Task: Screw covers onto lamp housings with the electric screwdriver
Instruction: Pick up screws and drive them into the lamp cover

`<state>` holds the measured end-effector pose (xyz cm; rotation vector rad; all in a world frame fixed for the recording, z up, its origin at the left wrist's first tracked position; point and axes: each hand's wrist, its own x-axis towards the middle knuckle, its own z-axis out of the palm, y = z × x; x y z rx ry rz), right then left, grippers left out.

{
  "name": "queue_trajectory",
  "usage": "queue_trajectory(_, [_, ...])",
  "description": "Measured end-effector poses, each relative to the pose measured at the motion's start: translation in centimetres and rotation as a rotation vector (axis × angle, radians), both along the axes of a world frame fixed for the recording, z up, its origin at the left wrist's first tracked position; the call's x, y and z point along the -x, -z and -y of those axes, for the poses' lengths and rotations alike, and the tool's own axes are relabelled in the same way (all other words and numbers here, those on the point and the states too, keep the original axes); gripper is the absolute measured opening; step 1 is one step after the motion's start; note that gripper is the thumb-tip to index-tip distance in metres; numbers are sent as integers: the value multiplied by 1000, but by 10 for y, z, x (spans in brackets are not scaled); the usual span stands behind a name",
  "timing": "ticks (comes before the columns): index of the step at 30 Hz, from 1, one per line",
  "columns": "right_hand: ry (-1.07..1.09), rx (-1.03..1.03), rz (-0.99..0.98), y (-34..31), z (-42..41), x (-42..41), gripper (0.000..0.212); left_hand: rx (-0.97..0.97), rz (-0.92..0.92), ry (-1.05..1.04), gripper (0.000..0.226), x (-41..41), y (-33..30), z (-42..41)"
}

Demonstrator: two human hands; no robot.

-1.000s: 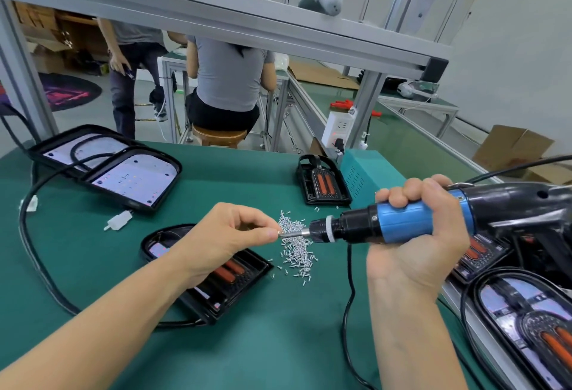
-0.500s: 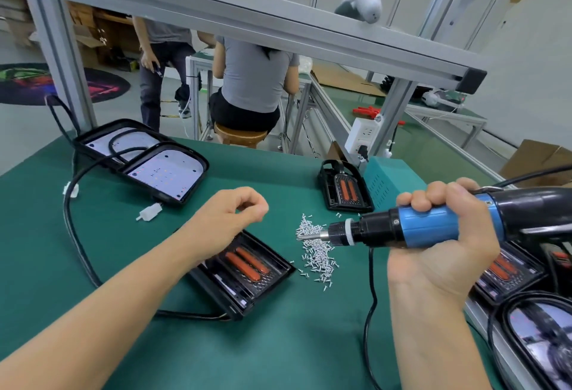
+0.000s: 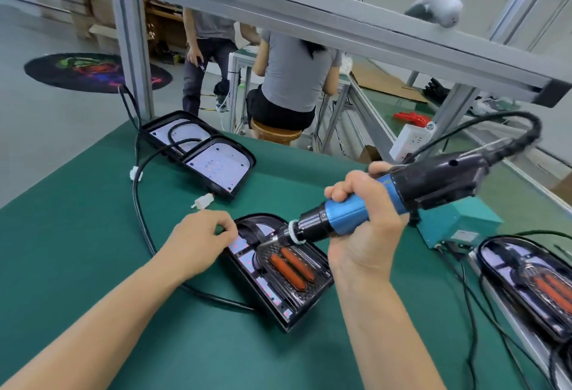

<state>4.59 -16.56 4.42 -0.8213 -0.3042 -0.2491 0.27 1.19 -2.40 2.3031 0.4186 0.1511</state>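
Observation:
A black lamp housing [image 3: 305, 298] with two orange cells lies on the green mat at centre. My right hand [image 3: 365, 234] grips the blue and black electric screwdriver [image 3: 390, 200], its tip angled down onto the housing's cover near the upper end. My left hand [image 3: 201, 238] rests at the housing's left edge with its fingers curled against the rim. Whether it holds a screw I cannot tell.
Two more lamp housings [image 3: 216, 166] with a black cable [image 3: 139, 191] lie at the back left. Another housing [image 3: 532, 284] sits at the right edge beside a teal power box [image 3: 458, 222]. A metal frame crosses overhead. Two people are at the bench behind.
My left hand dropped from the screwdriver tip to the housing's left edge. My right hand swung the screwdriver left and down onto the housing. The camera view shifted right and down.

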Motion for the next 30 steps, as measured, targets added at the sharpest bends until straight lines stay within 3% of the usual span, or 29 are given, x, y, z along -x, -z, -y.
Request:
queue_trajectory(12, [-47,277,39,16,-44,3,25,-139,1,-40,16,0,7,-1])
queue_trajectory(26, [-107,326,75,17,-55,7,30,-148,-38,-65,16,6,9,-4])
queue_trajectory(30, [-74,286,41,15,-54,9,22,-174,-39,-72,16,8,9,-6])
